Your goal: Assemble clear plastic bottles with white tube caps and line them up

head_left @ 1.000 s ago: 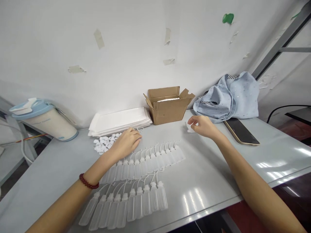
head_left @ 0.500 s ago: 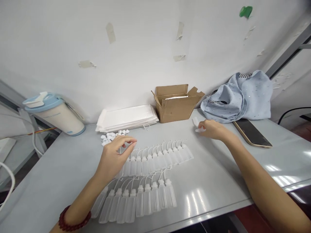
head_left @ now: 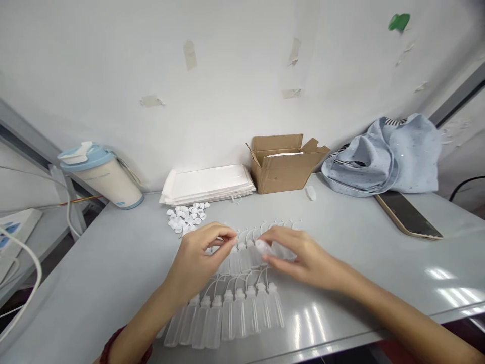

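Note:
My left hand (head_left: 206,258) is above the rows of bottles, thumb and fingertips pinched together. Whatever is in that pinch, if anything, is too small to make out. Close to its right, my right hand (head_left: 299,255) grips a small translucent plastic bottle (head_left: 264,247), with one rounded end facing the left hand. Beneath both hands lies a back row of similar bottles with thin bent tubes (head_left: 244,258), partly hidden. A front row of bottles (head_left: 238,313) lies nearer the table edge. White caps (head_left: 187,216) are piled beyond my left hand.
One loose bottle (head_left: 310,192) lies near the open cardboard box (head_left: 282,172). Beside the box is a stack of white sheets or sleeves (head_left: 208,183). A tumbler (head_left: 109,179) stands at the left. A phone (head_left: 409,215) and a blue cloth (head_left: 382,156) are at the right.
My right hand has come from beside the box to the middle, bringing a bottle. My left hand, still pinched, has shifted slightly right and down. The view has turned a little.

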Motion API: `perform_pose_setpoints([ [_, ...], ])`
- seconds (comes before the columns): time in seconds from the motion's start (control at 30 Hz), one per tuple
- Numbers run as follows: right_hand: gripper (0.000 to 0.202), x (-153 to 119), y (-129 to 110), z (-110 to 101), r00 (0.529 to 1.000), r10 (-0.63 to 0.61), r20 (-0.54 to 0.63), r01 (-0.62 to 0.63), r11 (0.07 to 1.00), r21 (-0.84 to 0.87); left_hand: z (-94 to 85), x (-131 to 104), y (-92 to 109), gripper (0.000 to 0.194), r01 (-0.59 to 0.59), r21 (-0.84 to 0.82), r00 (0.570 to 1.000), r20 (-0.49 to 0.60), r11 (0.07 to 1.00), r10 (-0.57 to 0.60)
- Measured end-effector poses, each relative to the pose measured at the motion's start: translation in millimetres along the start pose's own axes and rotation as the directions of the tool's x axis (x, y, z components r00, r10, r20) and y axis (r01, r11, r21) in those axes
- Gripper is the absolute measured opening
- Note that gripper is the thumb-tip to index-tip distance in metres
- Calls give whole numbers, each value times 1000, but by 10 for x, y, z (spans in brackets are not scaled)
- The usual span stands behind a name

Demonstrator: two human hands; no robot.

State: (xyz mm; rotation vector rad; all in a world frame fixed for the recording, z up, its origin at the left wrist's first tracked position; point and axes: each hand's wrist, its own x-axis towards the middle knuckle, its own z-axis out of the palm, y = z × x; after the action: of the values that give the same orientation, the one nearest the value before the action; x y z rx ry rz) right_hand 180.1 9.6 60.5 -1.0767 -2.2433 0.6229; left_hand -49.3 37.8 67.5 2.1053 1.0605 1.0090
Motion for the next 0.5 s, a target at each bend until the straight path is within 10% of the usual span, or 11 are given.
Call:
perform_pose_setpoints([
  [0.5,27,-48,-77,211,985,-164,-46,167,984,58,203,-169,77,16,-332,175,930,-106,927,353],
])
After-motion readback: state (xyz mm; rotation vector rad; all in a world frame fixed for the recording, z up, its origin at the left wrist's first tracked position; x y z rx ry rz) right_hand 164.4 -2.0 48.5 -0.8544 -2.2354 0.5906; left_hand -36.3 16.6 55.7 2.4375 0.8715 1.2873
